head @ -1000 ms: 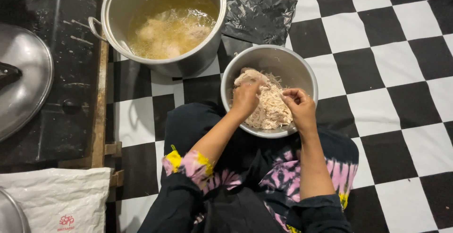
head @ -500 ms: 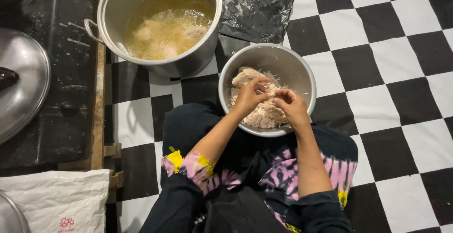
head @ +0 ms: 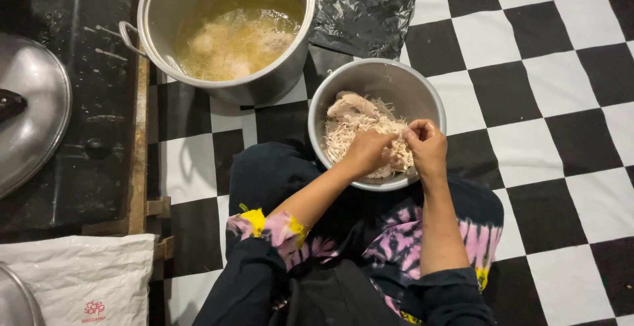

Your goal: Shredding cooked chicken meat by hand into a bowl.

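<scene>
Shredded chicken (head: 360, 131) fills a bowl (head: 396, 78); left hand (head: 367, 152) and right hand (head: 427, 146) pinch strands between them.

— How are the arms set, from where you stand?

— Both forearms reach forward from the lap, bare from the elbow down, the dark sleeves pushed up. They angle inward, so the hands meet close together.

— And the left hand (head: 368, 152)?

— Knuckles up, palm down, fingers curled under and pinched together. I can't see the fingertips; they're tucked beneath the hand.

— The right hand (head: 426, 145)?

— Just beside the left, almost touching it. Wrist a little bent, thumb and forefinger (head: 416, 128) drawn together in a pinch, the other fingers folded loosely into the palm.

— Legs?

— Folded beneath, knees spread to either side.
</scene>
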